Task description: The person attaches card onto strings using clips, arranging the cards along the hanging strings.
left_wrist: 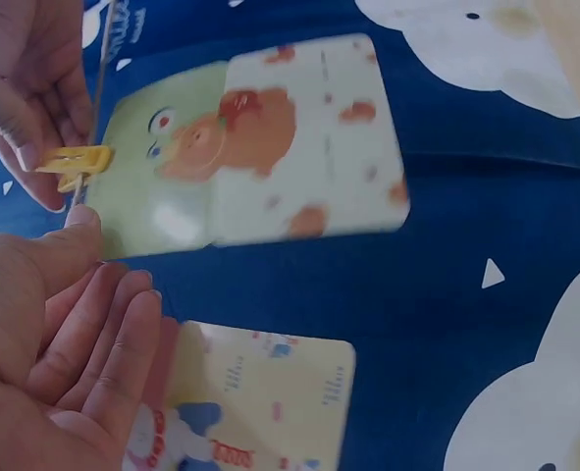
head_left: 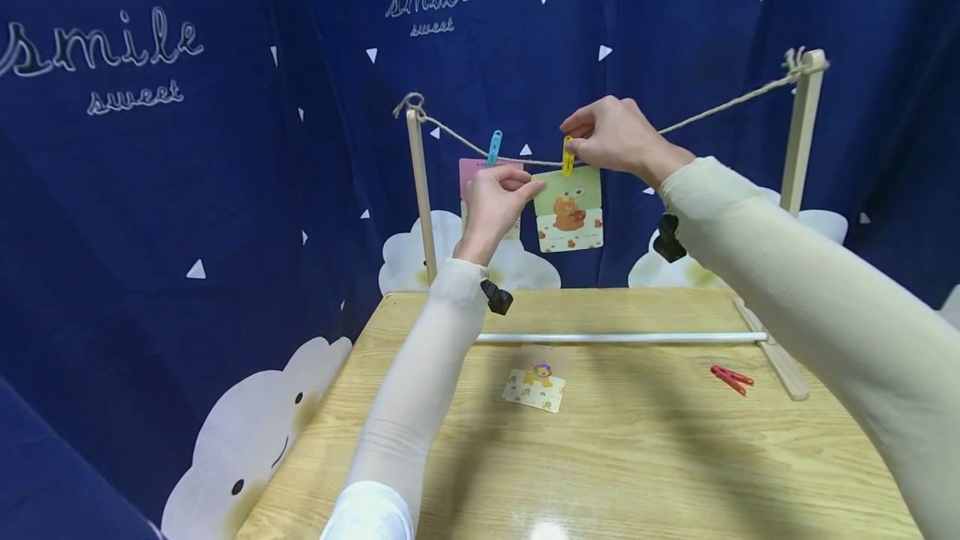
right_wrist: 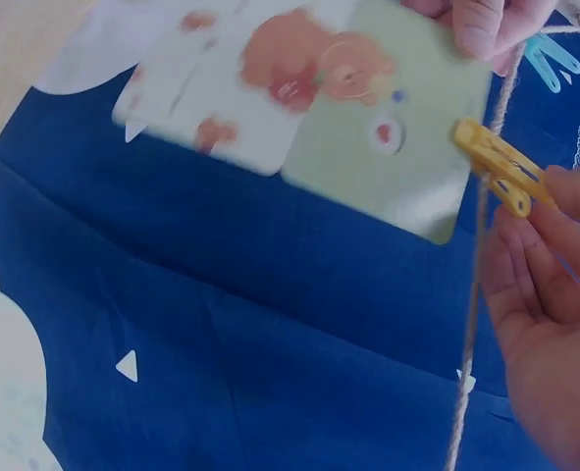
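Observation:
A green-and-white bear card [head_left: 568,211] hangs at the twine line [head_left: 720,111]. My left hand [head_left: 497,205] pinches its upper left corner between thumb and fingers. At the card's top edge, my right hand [head_left: 618,136] pinches a yellow clothespin [head_left: 568,157] by its handle ends. The right wrist view shows the clothespin [right_wrist: 496,162] over the twine, its tip at the card's edge. To the left, a pink-topped card [head_left: 472,173] hangs under a blue clothespin [head_left: 494,147], partly hidden behind my left hand.
Two wooden posts [head_left: 422,190] [head_left: 802,132] hold the twine. On the wooden table [head_left: 600,457] lie a lion card [head_left: 534,387] and a red clothespin [head_left: 732,378]. A white rod [head_left: 622,338] runs along the table's back, ending at a wooden foot [head_left: 783,361]. Behind hangs a blue curtain [head_left: 337,148].

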Demonstrator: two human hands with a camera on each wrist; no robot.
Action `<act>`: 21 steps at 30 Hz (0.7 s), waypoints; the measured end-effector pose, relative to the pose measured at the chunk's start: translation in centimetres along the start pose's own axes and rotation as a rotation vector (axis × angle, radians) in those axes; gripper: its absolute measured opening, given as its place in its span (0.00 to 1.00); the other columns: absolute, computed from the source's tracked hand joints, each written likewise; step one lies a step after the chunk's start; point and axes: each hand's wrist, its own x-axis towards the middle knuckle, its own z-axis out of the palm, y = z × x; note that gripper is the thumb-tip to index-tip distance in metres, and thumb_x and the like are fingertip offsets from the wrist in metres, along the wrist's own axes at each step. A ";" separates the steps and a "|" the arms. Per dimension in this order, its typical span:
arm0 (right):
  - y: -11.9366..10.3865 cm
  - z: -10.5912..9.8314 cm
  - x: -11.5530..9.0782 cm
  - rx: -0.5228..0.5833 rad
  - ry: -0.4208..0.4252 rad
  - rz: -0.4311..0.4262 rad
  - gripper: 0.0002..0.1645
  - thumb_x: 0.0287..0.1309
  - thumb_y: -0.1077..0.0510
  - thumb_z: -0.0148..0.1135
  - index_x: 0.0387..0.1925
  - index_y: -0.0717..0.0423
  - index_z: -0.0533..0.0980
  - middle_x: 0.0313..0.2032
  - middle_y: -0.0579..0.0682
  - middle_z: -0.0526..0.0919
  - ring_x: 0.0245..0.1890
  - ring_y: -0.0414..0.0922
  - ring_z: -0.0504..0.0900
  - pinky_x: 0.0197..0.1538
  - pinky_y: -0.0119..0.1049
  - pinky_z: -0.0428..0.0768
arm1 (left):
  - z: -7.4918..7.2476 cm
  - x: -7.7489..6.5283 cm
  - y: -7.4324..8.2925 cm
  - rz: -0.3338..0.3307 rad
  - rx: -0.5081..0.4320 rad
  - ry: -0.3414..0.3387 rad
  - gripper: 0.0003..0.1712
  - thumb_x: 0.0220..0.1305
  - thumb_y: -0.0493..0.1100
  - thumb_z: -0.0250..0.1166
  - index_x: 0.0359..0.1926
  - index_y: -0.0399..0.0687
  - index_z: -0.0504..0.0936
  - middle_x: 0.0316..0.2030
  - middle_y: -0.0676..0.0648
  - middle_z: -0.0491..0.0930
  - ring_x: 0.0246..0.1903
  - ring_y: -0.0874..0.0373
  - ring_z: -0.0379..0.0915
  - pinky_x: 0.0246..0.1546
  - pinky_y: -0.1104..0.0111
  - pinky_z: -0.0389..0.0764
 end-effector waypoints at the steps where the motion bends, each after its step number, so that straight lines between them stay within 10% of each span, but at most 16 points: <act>1: 0.0 0.0 0.0 -0.004 0.000 0.000 0.28 0.70 0.51 0.59 0.67 0.59 0.77 0.62 0.57 0.83 0.58 0.54 0.83 0.62 0.51 0.80 | 0.0 -0.1 -0.1 0.001 0.005 0.005 0.13 0.61 0.53 0.78 0.40 0.50 0.91 0.32 0.54 0.89 0.33 0.63 0.84 0.34 0.67 0.83; 21: 0.9 -0.7 -2.9 0.031 0.177 -0.016 0.26 0.72 0.48 0.53 0.65 0.53 0.79 0.58 0.53 0.84 0.52 0.49 0.79 0.61 0.48 0.80 | -0.1 -2.6 -3.2 -0.033 -0.006 -0.127 0.11 0.64 0.45 0.75 0.44 0.44 0.91 0.38 0.48 0.90 0.38 0.59 0.87 0.39 0.67 0.85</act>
